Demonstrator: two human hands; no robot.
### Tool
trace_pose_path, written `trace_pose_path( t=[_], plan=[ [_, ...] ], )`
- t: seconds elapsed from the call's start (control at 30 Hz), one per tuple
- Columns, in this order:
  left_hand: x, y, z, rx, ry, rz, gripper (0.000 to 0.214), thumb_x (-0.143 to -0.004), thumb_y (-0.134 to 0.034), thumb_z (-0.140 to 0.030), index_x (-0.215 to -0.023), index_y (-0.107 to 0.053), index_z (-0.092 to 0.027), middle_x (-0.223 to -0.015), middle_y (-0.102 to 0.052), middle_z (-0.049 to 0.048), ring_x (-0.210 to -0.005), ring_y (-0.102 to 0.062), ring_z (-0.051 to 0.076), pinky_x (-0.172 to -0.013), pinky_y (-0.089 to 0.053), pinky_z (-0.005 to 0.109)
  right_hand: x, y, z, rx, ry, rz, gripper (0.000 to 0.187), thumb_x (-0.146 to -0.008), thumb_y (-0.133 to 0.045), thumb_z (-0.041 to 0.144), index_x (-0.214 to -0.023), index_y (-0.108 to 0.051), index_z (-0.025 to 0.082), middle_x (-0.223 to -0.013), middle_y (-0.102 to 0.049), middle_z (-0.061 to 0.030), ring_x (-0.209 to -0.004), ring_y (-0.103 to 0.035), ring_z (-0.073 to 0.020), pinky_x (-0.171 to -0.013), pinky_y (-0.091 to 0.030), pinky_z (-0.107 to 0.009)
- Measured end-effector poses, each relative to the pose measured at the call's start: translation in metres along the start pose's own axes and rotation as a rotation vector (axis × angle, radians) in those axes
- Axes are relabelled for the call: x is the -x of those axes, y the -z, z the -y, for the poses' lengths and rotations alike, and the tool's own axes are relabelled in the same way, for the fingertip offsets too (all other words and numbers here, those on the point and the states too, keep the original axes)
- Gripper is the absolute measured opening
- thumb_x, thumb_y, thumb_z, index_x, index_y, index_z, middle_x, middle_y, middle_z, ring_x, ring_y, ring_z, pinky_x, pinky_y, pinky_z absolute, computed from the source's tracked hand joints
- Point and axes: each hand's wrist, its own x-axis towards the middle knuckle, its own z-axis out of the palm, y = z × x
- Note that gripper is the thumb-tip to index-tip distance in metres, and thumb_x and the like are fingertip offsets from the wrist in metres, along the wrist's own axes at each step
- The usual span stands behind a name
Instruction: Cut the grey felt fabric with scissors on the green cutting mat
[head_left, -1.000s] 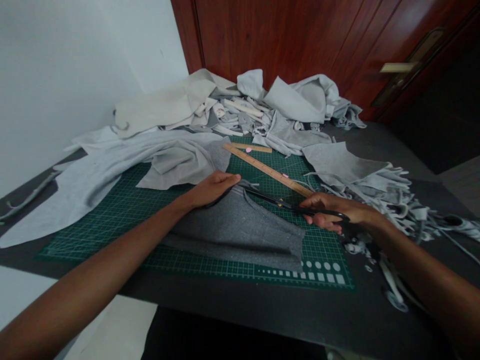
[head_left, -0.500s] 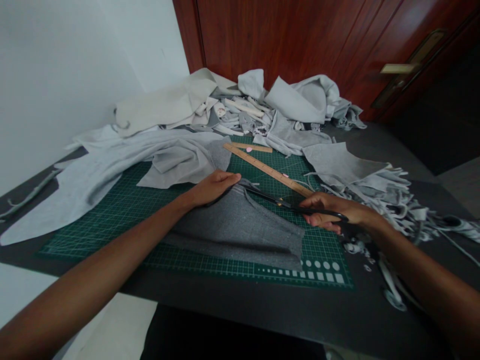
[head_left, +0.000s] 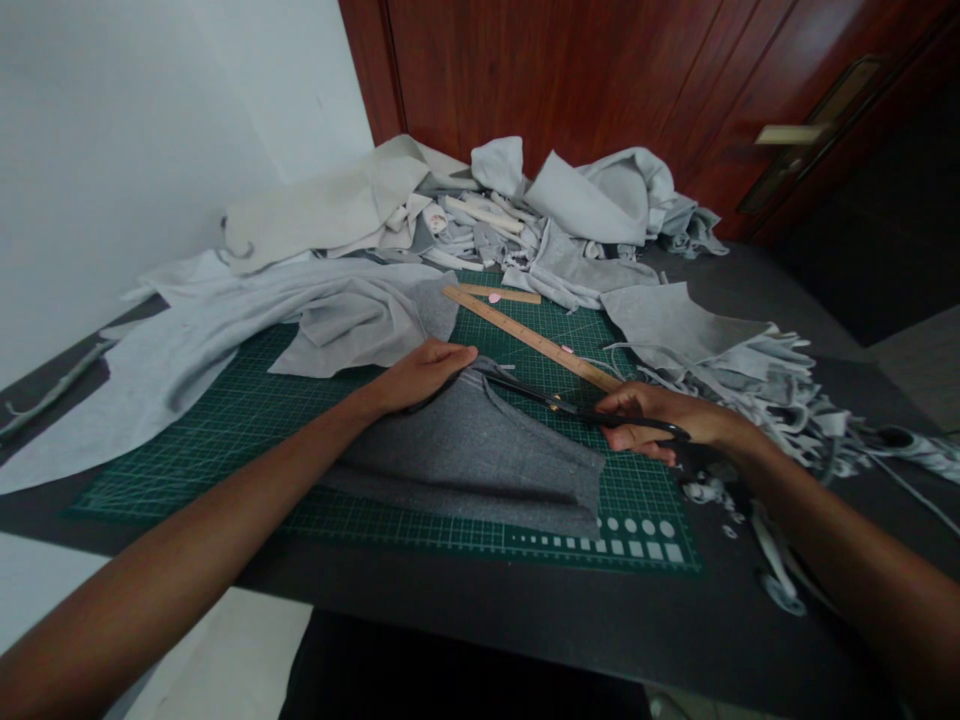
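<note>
My left hand (head_left: 424, 375) lies flat on the top edge of a dark grey knit fabric piece (head_left: 465, 460), pressing it against the green cutting mat (head_left: 225, 460). My right hand (head_left: 645, 415) grips black-handled scissors (head_left: 559, 403). Their blades reach left to the fabric's upper edge, and their tips are hidden near my left hand. A wooden ruler (head_left: 532, 340) lies just behind the scissors, its near end close to my right hand. A shorter wooden ruler (head_left: 501, 294) and a small pink piece (head_left: 493, 297) lie farther back on the mat.
A heap of light grey fabric offcuts (head_left: 480, 220) rises at the back. A large pale grey fabric sheet (head_left: 187, 370) spreads left, and fringed strips (head_left: 739, 375) lie right. The dark tabletop (head_left: 480, 620) holds small scraps. A white wall and a red-brown door (head_left: 570, 70) bound the table.
The whole view has shifted slightly left. Both hands stay in almost the same places on the fabric, and the scissors remain in my right hand.
</note>
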Motion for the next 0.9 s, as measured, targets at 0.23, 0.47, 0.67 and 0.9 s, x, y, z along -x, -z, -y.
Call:
trace_pose_path(
  t=[0.23,0.47,0.67,0.9],
  plan=[
    [-0.0006,0.0005,0.0006,0.022,-0.006,0.022,0.043,-0.095,-0.044,-0.048,-0.066,-0.056,-0.017,-0.061,-0.049,-0.0031,-0.061,-0.048,0.013,-0.062,-0.039,0.025,0.0005,0.0010,-0.0009,0.021,0.002,0.010,0.043,-0.082,-0.074,0.054,-0.072,-0.052,0.018,-0.046,-0.043,0.0110,-0.034,-0.036,-0.0027,-0.031,-0.033,-0.014],
    [-0.0002,0.0028,-0.0037,0.034,-0.055,0.045,0.039,-0.094,-0.046,-0.044,-0.065,-0.051,-0.019,-0.065,-0.047,-0.0025,-0.065,-0.046,0.013,-0.063,-0.038,0.024,0.0010,0.0003,0.0003,0.016,0.013,0.010,0.043,-0.083,-0.073,0.053,-0.072,-0.052,0.018,-0.046,-0.043,0.0107,-0.034,-0.036,-0.0020,-0.032,-0.033,-0.014],
    [0.0005,0.0030,-0.0070,0.024,-0.082,0.070,0.037,-0.095,-0.047,-0.040,-0.064,-0.050,-0.019,-0.064,-0.045,-0.0026,-0.064,-0.045,0.012,-0.062,-0.037,0.025,0.0005,0.0007,0.0005,0.012,0.010,0.009,0.043,-0.082,-0.075,0.051,-0.071,-0.051,0.018,-0.047,-0.044,0.0105,-0.034,-0.036,-0.0020,-0.031,-0.033,-0.014],
    [-0.0004,0.0015,-0.0030,-0.007,-0.074,0.066,0.037,-0.095,-0.047,-0.042,-0.067,-0.053,-0.018,-0.063,-0.045,-0.0030,-0.064,-0.045,0.012,-0.061,-0.037,0.024,0.0007,0.0020,-0.0017,0.000,0.010,0.016,0.042,-0.083,-0.074,0.053,-0.073,-0.052,0.018,-0.046,-0.044,0.0109,-0.033,-0.036,-0.0023,-0.032,-0.035,-0.014]
  ],
)
